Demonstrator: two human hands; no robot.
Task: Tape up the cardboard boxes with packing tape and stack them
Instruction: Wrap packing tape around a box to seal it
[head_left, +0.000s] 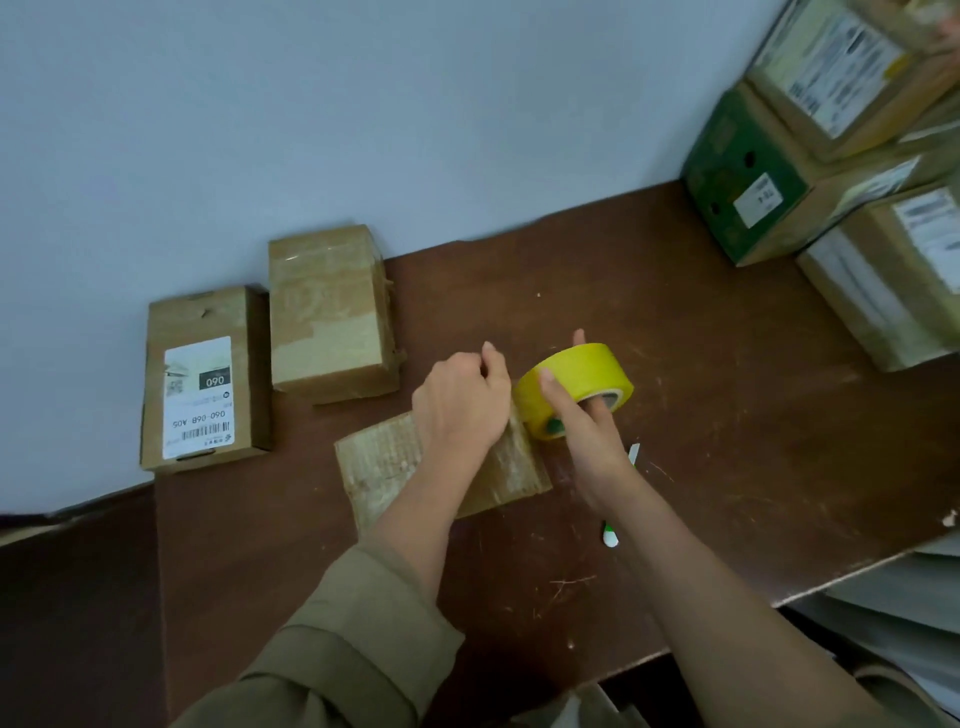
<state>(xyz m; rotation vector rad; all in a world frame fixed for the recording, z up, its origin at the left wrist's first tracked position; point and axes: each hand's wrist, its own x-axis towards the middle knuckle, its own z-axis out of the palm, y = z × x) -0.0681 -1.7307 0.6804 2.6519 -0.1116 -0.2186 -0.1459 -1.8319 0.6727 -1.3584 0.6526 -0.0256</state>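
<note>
A small flat cardboard box (379, 467) lies on the brown table (701, 441) in front of me, its top glossy with tape. My left hand (460, 400) rests on the box's right half, fingers curled at the tape's edge. My right hand (587, 431) grips a yellow roll of packing tape (576, 384), fingers through its core, held just past the box's right end. Two more cardboard boxes stand against the wall: one with a white label (205, 379) and a taped one (330, 312).
A stack of larger boxes, one green (737, 171), fills the table's far right corner. A white and green cutter (610, 532) lies on the table under my right forearm. Pale sheets (893, 597) lie beyond the table's right front edge.
</note>
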